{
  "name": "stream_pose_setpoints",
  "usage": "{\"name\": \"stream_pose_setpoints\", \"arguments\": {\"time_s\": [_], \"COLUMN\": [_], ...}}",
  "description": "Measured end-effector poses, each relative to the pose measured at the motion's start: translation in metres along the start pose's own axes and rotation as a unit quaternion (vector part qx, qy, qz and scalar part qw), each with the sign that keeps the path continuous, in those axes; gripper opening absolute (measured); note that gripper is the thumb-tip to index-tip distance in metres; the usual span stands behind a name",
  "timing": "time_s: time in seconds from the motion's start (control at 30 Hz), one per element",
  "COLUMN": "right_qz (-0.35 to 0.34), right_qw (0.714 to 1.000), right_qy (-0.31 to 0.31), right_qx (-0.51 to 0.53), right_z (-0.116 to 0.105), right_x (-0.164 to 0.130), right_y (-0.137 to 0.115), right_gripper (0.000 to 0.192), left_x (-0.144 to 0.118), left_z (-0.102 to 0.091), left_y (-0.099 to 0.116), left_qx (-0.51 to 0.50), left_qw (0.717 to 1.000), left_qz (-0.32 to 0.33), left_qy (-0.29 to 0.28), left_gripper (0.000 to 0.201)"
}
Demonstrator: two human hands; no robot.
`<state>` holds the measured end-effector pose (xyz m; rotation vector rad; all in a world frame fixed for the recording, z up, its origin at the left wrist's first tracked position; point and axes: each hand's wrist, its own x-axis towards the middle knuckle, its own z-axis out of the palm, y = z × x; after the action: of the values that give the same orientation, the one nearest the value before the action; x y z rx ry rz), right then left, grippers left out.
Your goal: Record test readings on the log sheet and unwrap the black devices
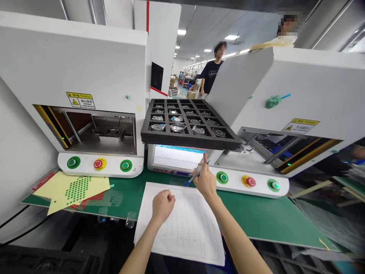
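Head view: right hand [204, 182] grips pen [194, 177] below foam tray [188, 141]; left hand [162, 204] fisted on paper form [185, 228].

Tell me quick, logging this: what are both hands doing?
Left hand: closed fist, resting on the sheet.
Right hand: closed on a pen.

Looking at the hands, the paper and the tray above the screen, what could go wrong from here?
The white printed form sheet overhangs the front edge of the green bench mat; only the closed left hand rests on it, so it might slide off. The right hand holds a blue pen just under the black foam compartment tray of metal parts, and lifting it could bump the tray.
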<state>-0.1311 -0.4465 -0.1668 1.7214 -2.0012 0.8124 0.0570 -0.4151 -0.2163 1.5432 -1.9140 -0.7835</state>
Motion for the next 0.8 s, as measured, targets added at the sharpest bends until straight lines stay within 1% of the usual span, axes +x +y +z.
{"name": "stream_pose_setpoints", "arguments": {"time_s": [0.17,0.2,0.33,0.37,0.4,0.5,0.53,0.57,0.7,0.8], "right_qz": [0.008,0.005,0.002,0.006,0.012,0.031,0.036,0.039,0.039,0.027], "right_qw": [1.0,1.0,0.997,0.996,0.997,0.999,0.998,0.997,0.997,0.997], "right_qy": [-0.005,0.004,0.075,0.078,0.066,-0.016,-0.033,-0.038,-0.022,-0.037], "right_qx": [0.003,0.009,0.032,0.034,0.033,0.034,0.041,0.05,0.062,0.062], "right_z": [-0.003,-0.004,-0.006,-0.006,-0.005,-0.005,-0.006,-0.007,-0.01,-0.011], "right_x": [0.0,-0.001,-0.006,-0.006,-0.006,-0.004,-0.004,-0.004,-0.005,-0.003], "right_y": [-0.001,0.0,0.0,-0.001,-0.002,-0.005,-0.005,-0.006,-0.007,-0.007], "right_gripper": [0.02,0.02,0.024,0.025,0.025,0.024,0.024,0.024,0.028,0.027], "left_x": [0.001,0.002,0.002,0.002,0.002,0.002,0.003,0.003,0.003,0.003], "left_z": [0.0,0.0,0.0,0.0,0.001,0.002,0.002,0.003,0.003,0.003], "left_y": [0.0,0.0,0.001,0.001,0.001,0.001,0.0,0.0,0.0,0.001], "left_qx": [0.001,0.002,0.003,0.004,0.005,0.007,0.008,0.008,0.009,0.009], "left_qw": [1.0,1.0,1.0,1.0,1.0,1.0,1.0,1.0,1.0,1.0], "left_qz": [0.002,0.002,0.001,0.001,0.001,0.004,0.004,0.005,0.004,0.001], "left_qy": [-0.006,-0.007,-0.011,-0.011,-0.01,-0.006,-0.005,-0.005,-0.005,-0.003], "left_gripper": [0.024,0.024,0.025,0.025,0.025,0.025,0.025,0.025,0.025,0.025]}}
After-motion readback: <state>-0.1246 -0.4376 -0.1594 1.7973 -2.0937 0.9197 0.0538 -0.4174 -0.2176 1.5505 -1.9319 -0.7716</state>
